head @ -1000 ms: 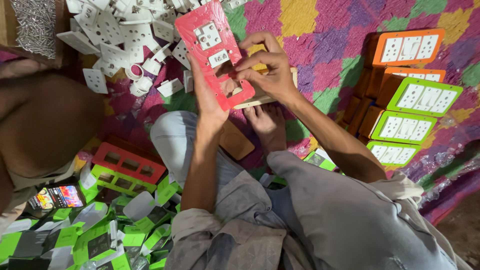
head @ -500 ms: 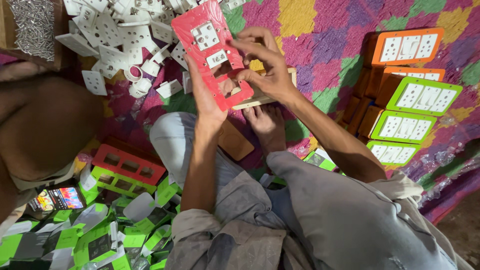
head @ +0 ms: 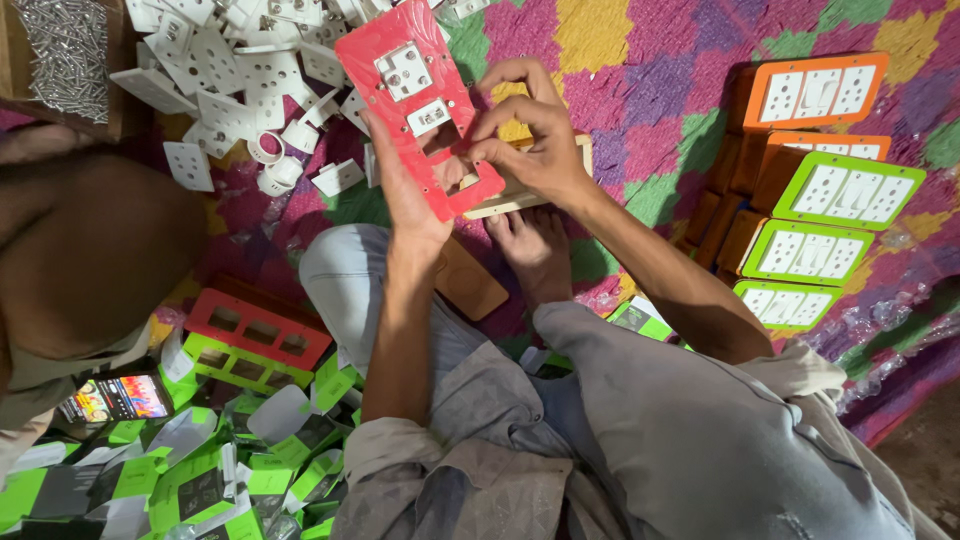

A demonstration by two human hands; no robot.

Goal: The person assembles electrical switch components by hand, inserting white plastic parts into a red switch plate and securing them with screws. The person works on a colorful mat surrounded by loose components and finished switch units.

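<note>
My left hand grips a red plastic switch-board plate by its lower left edge and holds it up, tilted. Two white modules, a socket and a small switch, sit in the plate's upper openings. My right hand is at the plate's lower right, its fingertips pinched at an open cut-out, and I cannot tell whether a small part is between them. Under my hands a pale wooden board lies on the patchwork cloth. My bare foot rests below it.
A heap of white sockets and switches lies at the top left beside a box of screws. Finished orange and green boards are stacked at the right. Empty red and green plates and green cartons lie at the lower left. Another person's arm is at the left.
The red plate has shifted slightly up and left in my hands. My right fingers stay at the same lower cut-out.
</note>
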